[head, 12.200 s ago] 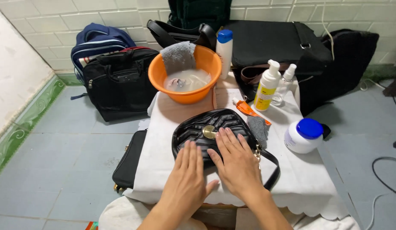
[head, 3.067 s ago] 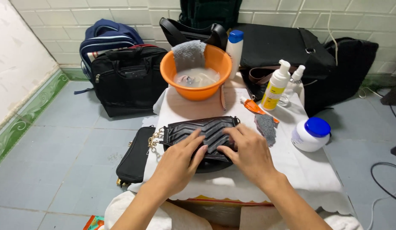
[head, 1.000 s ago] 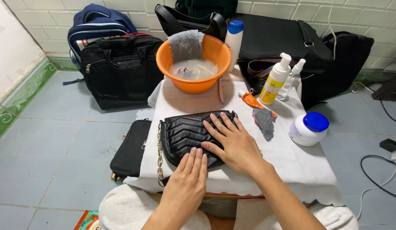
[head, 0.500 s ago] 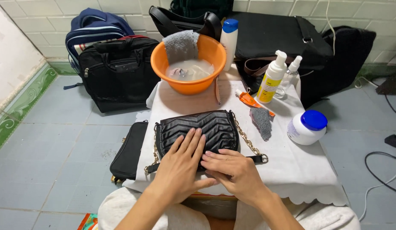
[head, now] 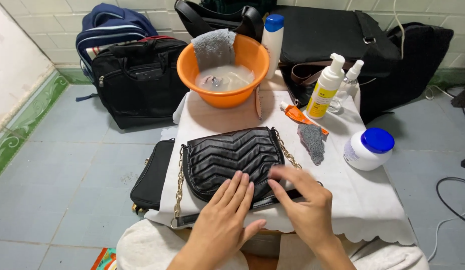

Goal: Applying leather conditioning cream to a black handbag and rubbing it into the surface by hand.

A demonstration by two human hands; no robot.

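Observation:
A black quilted handbag (head: 232,157) with a gold chain strap lies flat on a white cloth (head: 342,195) over a small table. My left hand (head: 227,217) rests palm down on the bag's near edge, fingers together and stretched forward. Beside it, my right hand (head: 302,200) touches the bag's near right corner with its fingers apart. Neither hand grips anything.
An orange basin (head: 222,67) of water with a grey cloth stands behind the bag. To the right are a grey rag (head: 312,142), an orange tube (head: 298,115), pump bottles (head: 326,90) and a blue-lidded white jar (head: 367,148). Black bags (head: 137,80) and a small black purse (head: 152,175) sit on the tiled floor.
Over the earlier frames the bag was turned over and rotated on the cloth. In the last half second both hands slid back toward its near edge.

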